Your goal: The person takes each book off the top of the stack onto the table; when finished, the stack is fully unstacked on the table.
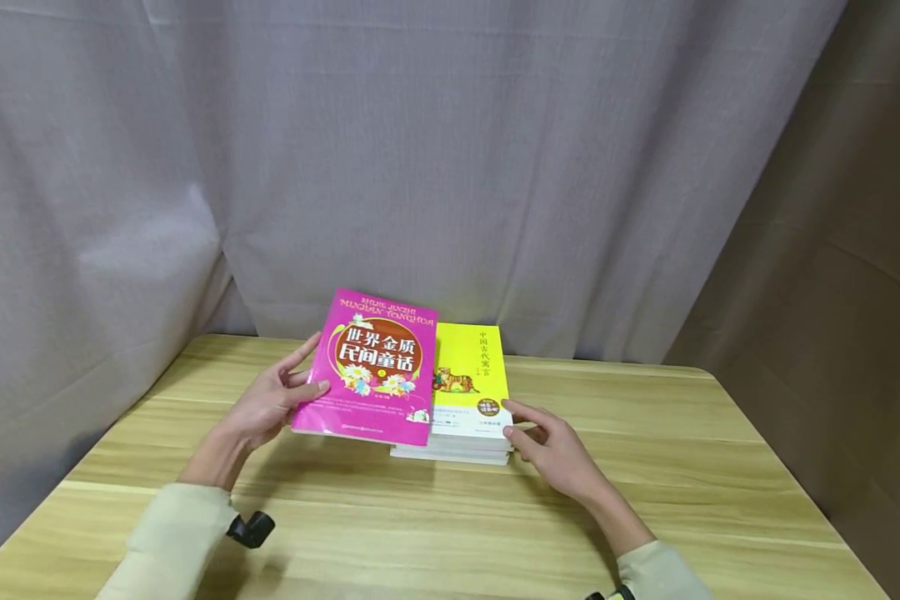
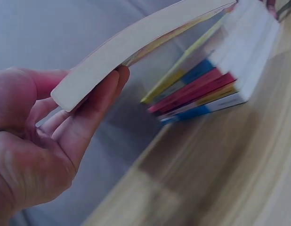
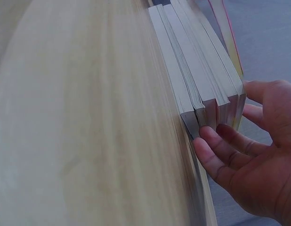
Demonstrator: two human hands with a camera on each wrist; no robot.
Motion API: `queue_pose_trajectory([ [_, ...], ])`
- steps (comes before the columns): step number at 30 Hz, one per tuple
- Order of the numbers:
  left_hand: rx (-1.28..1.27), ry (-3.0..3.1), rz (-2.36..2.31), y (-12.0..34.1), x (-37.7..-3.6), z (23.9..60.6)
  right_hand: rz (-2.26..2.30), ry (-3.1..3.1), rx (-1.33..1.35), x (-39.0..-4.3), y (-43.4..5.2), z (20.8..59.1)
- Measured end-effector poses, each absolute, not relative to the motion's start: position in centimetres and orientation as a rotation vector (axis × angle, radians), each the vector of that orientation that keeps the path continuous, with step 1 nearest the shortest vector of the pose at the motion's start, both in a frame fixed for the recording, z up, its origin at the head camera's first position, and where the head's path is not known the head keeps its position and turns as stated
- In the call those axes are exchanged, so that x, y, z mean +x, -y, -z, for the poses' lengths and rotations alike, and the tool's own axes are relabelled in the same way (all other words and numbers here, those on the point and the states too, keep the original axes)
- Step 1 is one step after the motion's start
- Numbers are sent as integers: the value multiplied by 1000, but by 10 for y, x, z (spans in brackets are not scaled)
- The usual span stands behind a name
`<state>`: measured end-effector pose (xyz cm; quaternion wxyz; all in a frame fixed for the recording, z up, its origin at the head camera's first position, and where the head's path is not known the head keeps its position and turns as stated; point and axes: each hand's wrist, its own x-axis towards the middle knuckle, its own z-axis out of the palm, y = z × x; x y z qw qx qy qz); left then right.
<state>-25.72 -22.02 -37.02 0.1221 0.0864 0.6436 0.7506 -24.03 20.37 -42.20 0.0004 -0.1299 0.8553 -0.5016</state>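
My left hand [image 1: 258,404] grips a pink paperback book [image 1: 371,367] by its left edge, thumb on the cover and fingers underneath. In the left wrist view, the pink book [image 2: 141,40] is tilted above a stack of books [image 2: 202,96] with its left part raised. A yellow-and-white book [image 1: 468,358] with a tiger picture tops that stack, partly hidden by the pink one. At the stack's right side, my right hand [image 1: 558,450] touches the books' edges. The right wrist view shows its relaxed fingers [image 3: 221,155] spread along the page edges of the stack [image 3: 197,66].
The stack stands on a wood-grain table [image 1: 435,533], toward its back edge. Behind the table hangs a grey curtain [image 1: 435,167], with more cloth on the right [image 1: 832,292]. A black device [image 1: 251,529] is on the left wrist.
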Motion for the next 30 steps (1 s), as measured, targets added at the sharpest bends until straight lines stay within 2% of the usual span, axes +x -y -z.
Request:
queue_pose_trajectory([
  [16, 208, -2055, -2211, 311, -243, 338, 1568, -2686, -427, -239, -209, 419],
  [30, -24, -2095, -2107, 360, -242, 361, 1577, -2672, -398, -238, -208, 418],
])
